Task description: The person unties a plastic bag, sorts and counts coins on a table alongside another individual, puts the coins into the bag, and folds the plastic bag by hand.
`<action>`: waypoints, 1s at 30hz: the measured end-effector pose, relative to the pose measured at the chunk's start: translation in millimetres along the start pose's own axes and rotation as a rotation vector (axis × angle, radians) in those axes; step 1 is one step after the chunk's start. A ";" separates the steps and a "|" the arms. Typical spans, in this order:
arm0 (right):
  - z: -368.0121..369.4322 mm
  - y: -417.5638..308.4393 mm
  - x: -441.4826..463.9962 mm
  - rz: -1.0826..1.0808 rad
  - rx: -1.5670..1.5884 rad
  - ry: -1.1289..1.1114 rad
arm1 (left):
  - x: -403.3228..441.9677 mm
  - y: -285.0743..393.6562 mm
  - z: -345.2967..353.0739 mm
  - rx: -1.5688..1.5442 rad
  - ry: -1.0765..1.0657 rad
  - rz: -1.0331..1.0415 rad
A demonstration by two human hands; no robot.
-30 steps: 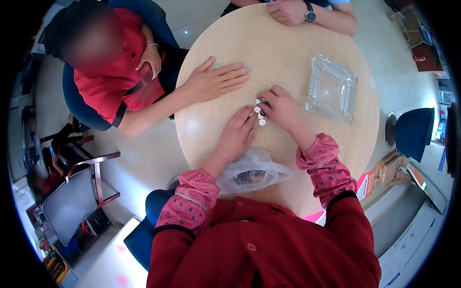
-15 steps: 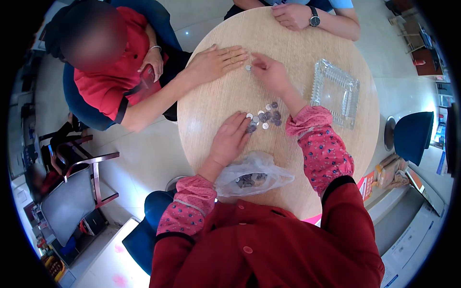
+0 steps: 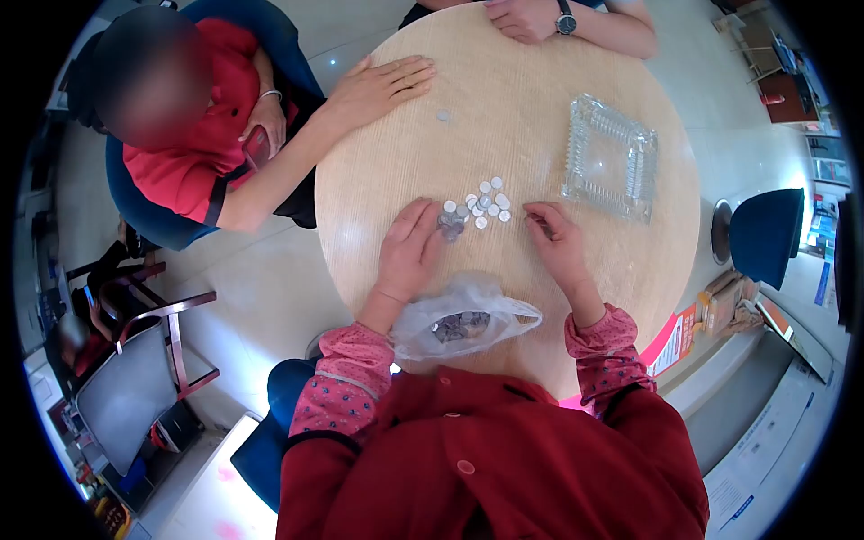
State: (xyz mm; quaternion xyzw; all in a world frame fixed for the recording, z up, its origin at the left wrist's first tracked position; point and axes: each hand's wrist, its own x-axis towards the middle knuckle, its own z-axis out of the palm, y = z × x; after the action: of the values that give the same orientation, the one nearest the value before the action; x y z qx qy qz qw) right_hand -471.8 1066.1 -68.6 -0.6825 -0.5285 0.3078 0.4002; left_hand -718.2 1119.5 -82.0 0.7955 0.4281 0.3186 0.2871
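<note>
Several silver coins [image 3: 486,204] lie in a loose group on the round wooden table [image 3: 387,135]. My left hand [image 3: 408,250] rests flat at the left edge of the group, its fingertips beside some darker, overlapping coins [image 3: 450,225]. To the right of the coins is my right hand [image 3: 560,245], its fingers curled toward the thumb; what they hold, if anything, is hidden. Near my body, between my forearms, a clear plastic bag [image 3: 423,328] lies open with many coins [image 3: 462,326] inside. A single coin [image 3: 444,115] sits farther up the table.
A square glass tray [image 3: 610,157] stands on the right side of the table. Another person's hand [image 3: 378,88] lies flat at the upper left edge. At the far edge rests the forearm [image 3: 607,29] of a second person wearing a watch [image 3: 565,22].
My right hand has come back from the upper coin to the right of the group. The other person's hand at the left has moved away from that coin, toward the table's edge.
</note>
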 end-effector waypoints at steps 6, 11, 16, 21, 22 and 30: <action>3.7 -18.8 14.9 0.002 -0.114 -0.013 | 5.8 1.8 -2.3 0.087 0.035 0.074; 45.2 -36.6 97.7 -0.520 -0.344 -0.089 | 17.4 5.0 -2.5 -0.102 0.127 -0.169; 92.7 -39.6 135.1 -0.692 -0.518 -0.155 | -4.5 -11.6 -23.3 -0.016 0.190 -0.255; 67.1 -31.9 100.6 -0.735 -0.509 -0.233 | -3.3 -14.7 -28.5 0.051 0.157 -0.214; 64.9 -28.9 100.4 -0.744 -0.515 -0.248 | 0.6 -12.8 -24.8 0.020 0.131 -0.174; 85.0 -26.5 140.4 -0.715 -0.280 -0.265 | 45.0 -6.3 -3.6 0.025 -0.077 -0.042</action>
State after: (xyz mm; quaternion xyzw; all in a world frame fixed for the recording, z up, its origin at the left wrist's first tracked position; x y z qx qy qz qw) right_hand -520.8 1224.0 -86.8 -0.4580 -0.8163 0.1597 0.3136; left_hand -704.7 1162.0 -72.5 0.8014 0.4374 0.2762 0.3003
